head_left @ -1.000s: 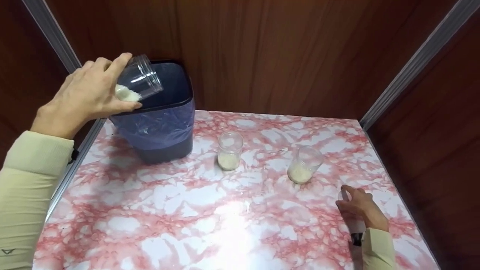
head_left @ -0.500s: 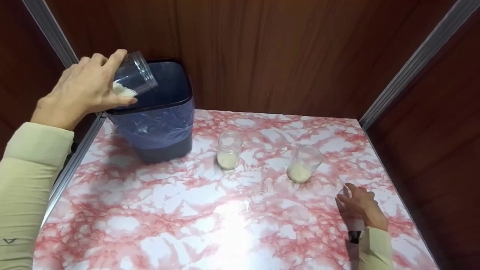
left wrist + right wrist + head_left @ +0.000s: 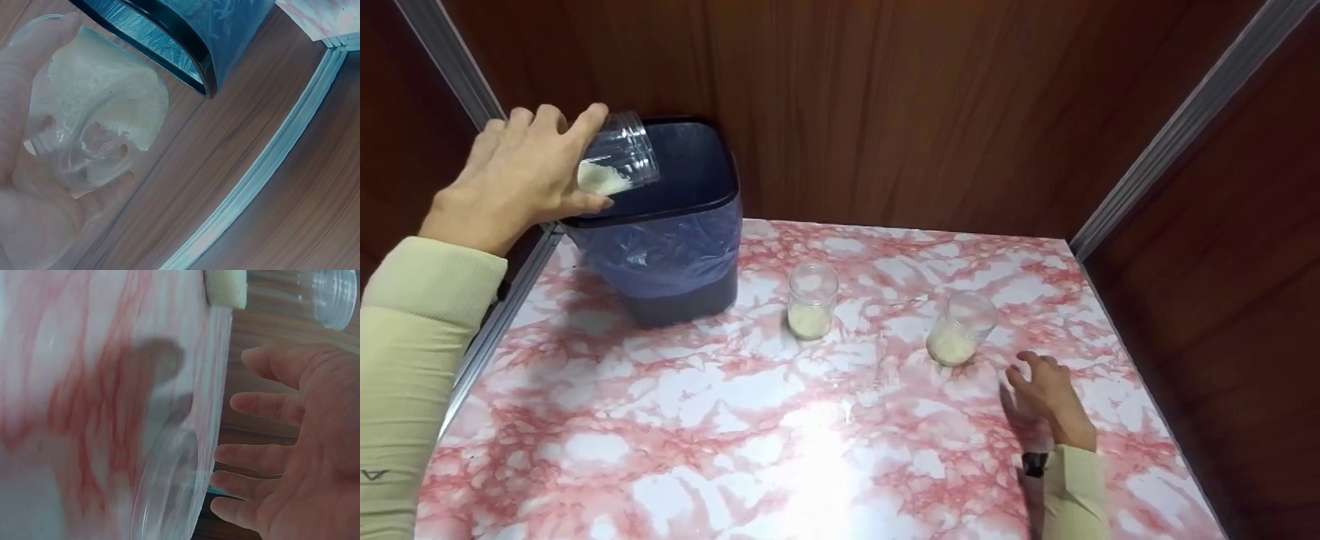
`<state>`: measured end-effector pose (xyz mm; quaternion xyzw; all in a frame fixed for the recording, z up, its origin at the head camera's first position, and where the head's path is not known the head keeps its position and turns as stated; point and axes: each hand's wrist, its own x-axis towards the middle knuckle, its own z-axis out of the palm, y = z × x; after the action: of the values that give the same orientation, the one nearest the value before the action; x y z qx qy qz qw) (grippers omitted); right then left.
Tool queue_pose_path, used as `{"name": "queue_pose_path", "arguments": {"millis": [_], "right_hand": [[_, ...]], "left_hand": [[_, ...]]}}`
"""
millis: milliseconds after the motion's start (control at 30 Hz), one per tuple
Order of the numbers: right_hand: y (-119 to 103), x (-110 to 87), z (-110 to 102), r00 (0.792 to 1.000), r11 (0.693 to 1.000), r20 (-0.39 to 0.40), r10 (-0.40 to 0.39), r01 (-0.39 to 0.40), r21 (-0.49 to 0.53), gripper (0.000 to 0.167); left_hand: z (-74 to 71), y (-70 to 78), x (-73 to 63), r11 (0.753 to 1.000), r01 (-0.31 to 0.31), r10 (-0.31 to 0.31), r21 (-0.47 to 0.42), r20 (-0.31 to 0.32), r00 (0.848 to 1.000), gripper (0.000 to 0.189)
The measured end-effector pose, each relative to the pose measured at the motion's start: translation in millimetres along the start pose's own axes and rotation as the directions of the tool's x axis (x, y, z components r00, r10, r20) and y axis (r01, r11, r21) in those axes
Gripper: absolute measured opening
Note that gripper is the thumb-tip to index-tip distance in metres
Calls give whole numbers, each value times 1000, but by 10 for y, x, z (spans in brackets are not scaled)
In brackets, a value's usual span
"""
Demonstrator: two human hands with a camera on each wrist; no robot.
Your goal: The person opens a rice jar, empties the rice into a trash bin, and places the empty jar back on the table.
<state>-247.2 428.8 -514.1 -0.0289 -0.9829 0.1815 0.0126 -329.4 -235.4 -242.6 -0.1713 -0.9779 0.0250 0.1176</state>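
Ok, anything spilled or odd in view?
The jar in the left hand stands out: tipped nearly sideways at the bin, white contents slumped low inside. Pale flecks on the table may be spillage or glare; I can't tell.

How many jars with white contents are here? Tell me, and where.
3: a tilted jar in the left hand, a second jar on the table, and a third jar there, nearer the right hand.

The left hand hides the base of its jar from the head view, whose edge crops the left sleeve, while the bin runs off the left wrist view's top and a clear disc off the right wrist view's bottom.
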Motion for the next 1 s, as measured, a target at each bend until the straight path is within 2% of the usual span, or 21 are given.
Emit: {"name": "queue_pose_path", "arguments": {"millis": [167, 467, 700, 1000], "right_hand": [[-115, 36, 65, 1000, 1000, -9, 8, -8, 11, 44], [-158, 43, 114, 1000, 1000, -2, 0, 0, -3, 42], [-89, -5, 66, 993, 993, 83, 78, -71, -90, 50], [5, -39, 48, 991, 995, 105, 85, -78, -65, 51]], "left_hand": [[26, -5, -42, 999, -20, 22, 46, -35, 999, 92], [42, 1, -28, 996, 0, -1, 89, 4, 1000, 94], [72, 33, -6, 994, -5, 2, 108, 32, 999, 95], [88, 35, 9, 991, -22, 18, 130, 27, 999, 98]]}}
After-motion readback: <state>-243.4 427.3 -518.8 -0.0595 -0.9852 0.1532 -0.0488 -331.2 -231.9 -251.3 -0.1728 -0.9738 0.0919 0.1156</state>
